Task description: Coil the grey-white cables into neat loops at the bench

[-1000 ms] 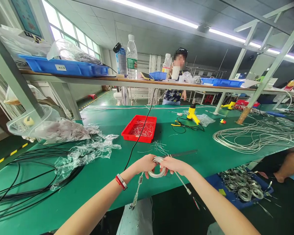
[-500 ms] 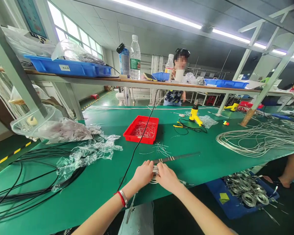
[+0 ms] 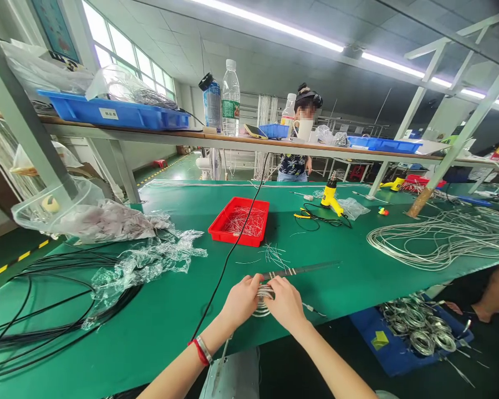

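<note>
My left hand (image 3: 242,300) and my right hand (image 3: 286,302) are closed together around a small coil of silver cable (image 3: 263,298), pressed onto the green table (image 3: 170,299) near its front edge. A thin end of the cable with a metal tip (image 3: 314,310) trails to the right of my right hand. Another end hangs down over the table edge below my left wrist. A metal ruler (image 3: 303,270) lies just beyond my hands.
A red tray (image 3: 239,221) of thin wires sits further back, with loose wire pieces (image 3: 274,255) in front of it. A black cord (image 3: 228,255) runs past my left hand. Crumpled plastic (image 3: 145,260) and black cables (image 3: 33,321) lie left. A blue bin (image 3: 416,327) of finished coils sits lower right. A person stands across the table.
My hands brought the coil from the air down onto the table and closed tightly over it. The camera view has shifted slightly.
</note>
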`<state>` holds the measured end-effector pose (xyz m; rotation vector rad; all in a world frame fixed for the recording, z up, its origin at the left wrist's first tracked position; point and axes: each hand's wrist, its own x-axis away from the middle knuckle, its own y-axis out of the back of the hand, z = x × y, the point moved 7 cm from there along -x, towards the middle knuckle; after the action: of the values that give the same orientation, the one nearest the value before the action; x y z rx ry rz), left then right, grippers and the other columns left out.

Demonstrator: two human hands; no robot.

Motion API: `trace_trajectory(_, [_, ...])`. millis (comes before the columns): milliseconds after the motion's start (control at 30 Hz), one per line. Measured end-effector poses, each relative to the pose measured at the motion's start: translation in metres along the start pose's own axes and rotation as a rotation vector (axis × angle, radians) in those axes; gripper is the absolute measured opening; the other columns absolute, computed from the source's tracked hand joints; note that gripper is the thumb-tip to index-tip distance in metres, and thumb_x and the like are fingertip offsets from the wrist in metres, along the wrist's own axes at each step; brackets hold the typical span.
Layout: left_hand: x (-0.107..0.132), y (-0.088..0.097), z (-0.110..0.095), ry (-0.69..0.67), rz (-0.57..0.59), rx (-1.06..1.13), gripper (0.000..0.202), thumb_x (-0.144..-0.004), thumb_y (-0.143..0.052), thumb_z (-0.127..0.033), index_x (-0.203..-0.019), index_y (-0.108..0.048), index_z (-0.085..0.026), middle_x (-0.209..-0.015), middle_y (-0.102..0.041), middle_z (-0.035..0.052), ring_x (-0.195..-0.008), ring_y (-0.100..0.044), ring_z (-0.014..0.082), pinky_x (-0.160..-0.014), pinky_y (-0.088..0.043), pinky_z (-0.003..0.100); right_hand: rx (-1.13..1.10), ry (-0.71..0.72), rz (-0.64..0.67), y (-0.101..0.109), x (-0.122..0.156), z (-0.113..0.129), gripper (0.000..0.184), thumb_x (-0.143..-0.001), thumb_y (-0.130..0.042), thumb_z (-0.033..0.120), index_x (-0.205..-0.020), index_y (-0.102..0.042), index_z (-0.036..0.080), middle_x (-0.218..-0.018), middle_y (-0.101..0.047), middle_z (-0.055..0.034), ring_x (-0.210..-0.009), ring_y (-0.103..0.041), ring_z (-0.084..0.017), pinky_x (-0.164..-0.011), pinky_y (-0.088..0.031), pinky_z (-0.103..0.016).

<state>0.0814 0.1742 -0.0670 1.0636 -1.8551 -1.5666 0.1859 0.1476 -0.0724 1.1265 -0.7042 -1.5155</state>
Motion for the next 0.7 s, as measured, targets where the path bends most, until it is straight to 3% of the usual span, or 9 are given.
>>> trace_trajectory(67, [0.000,0.001,0.001,0.005,0.002,-0.005,0.039,-0.078,-0.042,-0.002,-0.112,-0.043,-0.021,-0.108,-0.062,0.0081,-0.105,-0.056,0.0228,-0.078,-0.048,0.030,0.000,-0.019,-0.003,0.000,0.000,-0.002,0.012,-0.082,-0.053,0.023,-0.089,-0.062,0.023,-0.098,-0.063,-0.0023,-0.093,-0.057,-0.018,-0.079,-0.046,-0.027])
trace_trajectory(200, [-0.002,-0.006,-0.008,-0.066,0.089,-0.033,0.031,-0.077,-0.042,0.000,-0.100,-0.048,-0.019,-0.101,-0.063,0.0095,-0.100,-0.058,0.0235,-0.081,-0.049,0.032,0.029,-0.057,0.017,-0.003,0.005,-0.009,0.014,-0.083,-0.050,0.021,-0.086,-0.064,0.020,-0.094,-0.064,-0.0049,-0.092,-0.057,-0.021,-0.081,-0.046,-0.030])
trace_trajectory(333, [-0.007,-0.007,-0.023,-0.111,0.142,-0.038,0.040,-0.077,-0.041,0.004,-0.112,-0.046,-0.014,-0.099,-0.065,0.0135,-0.096,-0.061,0.0255,-0.082,-0.049,0.036,0.049,-0.046,0.022,0.001,0.008,-0.010,0.024,-0.081,-0.054,0.023,-0.104,-0.059,0.020,-0.103,-0.062,-0.0062,-0.097,-0.058,-0.022,-0.081,-0.047,-0.031])
trace_trajectory(500, [-0.009,-0.005,-0.026,-0.033,0.094,0.033,0.040,-0.079,-0.039,0.002,-0.116,-0.043,-0.012,-0.098,-0.066,0.0153,-0.098,-0.061,0.0272,-0.083,-0.049,0.038,0.062,-0.039,0.087,-0.004,0.004,-0.012,0.017,-0.083,-0.052,0.019,-0.099,-0.058,0.021,-0.103,-0.061,-0.0063,-0.089,-0.064,-0.020,-0.068,-0.047,-0.026])
trace_trajectory(600, [-0.004,-0.010,-0.018,0.031,0.039,0.133,0.037,-0.075,-0.043,0.001,-0.108,-0.045,-0.016,-0.099,-0.066,0.0116,-0.099,-0.062,0.0240,-0.080,-0.048,0.032,0.036,-0.066,0.119,-0.014,0.003,-0.013,0.019,-0.083,-0.049,0.013,-0.100,-0.058,0.016,-0.109,-0.059,-0.0115,-0.079,-0.067,-0.019,-0.066,-0.047,-0.028])
trace_trajectory(700, [0.001,-0.012,-0.013,0.049,0.017,0.239,0.042,-0.075,-0.044,0.001,-0.112,-0.041,-0.018,-0.103,-0.067,0.0081,-0.098,-0.063,0.0206,-0.077,-0.047,0.027,-0.044,-0.057,0.137,-0.022,0.003,-0.011,0.021,-0.084,-0.047,0.011,-0.102,-0.057,0.013,-0.111,-0.059,-0.0133,-0.085,-0.066,-0.019,-0.071,-0.049,-0.029])
